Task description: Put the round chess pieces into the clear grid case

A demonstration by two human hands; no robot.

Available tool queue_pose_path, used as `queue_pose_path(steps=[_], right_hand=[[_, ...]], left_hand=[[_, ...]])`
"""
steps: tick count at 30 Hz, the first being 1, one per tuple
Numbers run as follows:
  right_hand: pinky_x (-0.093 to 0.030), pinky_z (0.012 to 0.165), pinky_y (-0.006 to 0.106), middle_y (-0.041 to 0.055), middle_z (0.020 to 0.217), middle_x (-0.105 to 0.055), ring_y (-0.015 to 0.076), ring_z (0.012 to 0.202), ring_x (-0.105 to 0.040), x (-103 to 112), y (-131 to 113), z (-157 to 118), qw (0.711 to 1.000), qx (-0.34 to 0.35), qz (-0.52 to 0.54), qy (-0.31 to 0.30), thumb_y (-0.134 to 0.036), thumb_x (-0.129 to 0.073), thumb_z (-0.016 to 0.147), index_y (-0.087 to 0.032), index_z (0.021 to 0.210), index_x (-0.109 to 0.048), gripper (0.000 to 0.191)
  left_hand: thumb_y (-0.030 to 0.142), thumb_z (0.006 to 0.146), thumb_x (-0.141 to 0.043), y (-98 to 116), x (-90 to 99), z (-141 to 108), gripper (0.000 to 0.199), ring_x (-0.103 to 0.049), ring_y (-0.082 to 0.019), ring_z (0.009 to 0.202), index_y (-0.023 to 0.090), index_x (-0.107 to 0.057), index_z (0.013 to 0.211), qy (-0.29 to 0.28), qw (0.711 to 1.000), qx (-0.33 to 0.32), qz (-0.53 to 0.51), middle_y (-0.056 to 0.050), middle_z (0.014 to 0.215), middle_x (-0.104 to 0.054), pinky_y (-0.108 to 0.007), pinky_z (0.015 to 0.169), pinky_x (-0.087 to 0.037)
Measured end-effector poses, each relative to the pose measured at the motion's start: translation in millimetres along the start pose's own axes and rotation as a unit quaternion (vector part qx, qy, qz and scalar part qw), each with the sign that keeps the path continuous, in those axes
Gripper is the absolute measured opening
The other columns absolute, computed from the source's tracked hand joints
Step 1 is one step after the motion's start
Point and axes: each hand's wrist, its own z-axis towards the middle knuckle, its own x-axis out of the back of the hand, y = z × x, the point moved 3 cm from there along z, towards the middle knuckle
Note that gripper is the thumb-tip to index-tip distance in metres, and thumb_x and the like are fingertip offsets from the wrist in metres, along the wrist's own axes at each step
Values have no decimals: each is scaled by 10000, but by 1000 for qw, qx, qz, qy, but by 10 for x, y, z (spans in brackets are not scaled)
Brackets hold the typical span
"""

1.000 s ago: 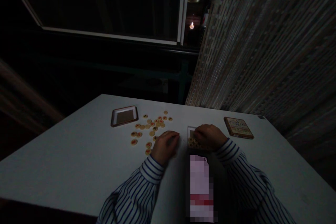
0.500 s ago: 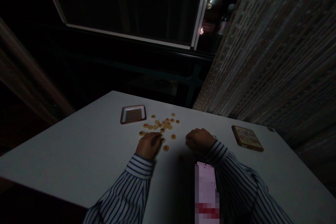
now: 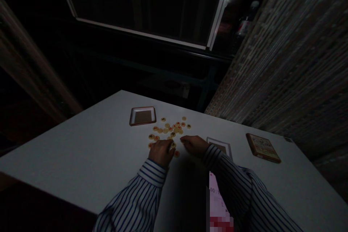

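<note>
My left hand (image 3: 161, 153), slightly parted, is bracketing a game piece (image 3: 173, 145), hold unclear; right hand (image 3: 195, 145) sitting curled nearby, contents hidden.

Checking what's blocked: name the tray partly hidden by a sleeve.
The pale-rimmed tray behind the right sleeve; the brown-rimmed tray at left shows whole.

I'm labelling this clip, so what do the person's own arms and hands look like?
The sleeves are long and pale with narrow dark blue stripes, which run crosswise on the left cuff. The left hand and right hand wear no gloves.
</note>
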Motion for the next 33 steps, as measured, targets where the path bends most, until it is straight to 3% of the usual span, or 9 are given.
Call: queue_pose_path(steps=[11,20,33], right_hand=[[-370,915,338,111,1162,-546,209,1062,-505,-251,2,169,998,1,43,-41,-176,-412,730,-115,1150,-503,434],[-403,870,328,57,1087,-600,195,995,-546,-272,1,206,995,35,80,-43,-140,-402,686,-175,1072,-560,419],[-405,881,301,33,1054,-613,149,973,-552,-188,-2,147,983,49,179,-1,-60,-405,651,-181,1040,-575,441]], left_hand=[[291,734,-500,-20,-52,8,309,-551,-232,920,200,-574,1020,-23,999,15,30,-73,937,-648,-350,780,-374],[275,759,-462,-20,-69,6,284,-561,-237,870,189,-577,1005,-21,999,9,31,-84,877,-652,-359,737,-377],[278,771,-449,-77,-109,19,313,-560,-223,866,152,-549,1040,68,996,-56,-34,-91,926,-642,-359,749,-422]])
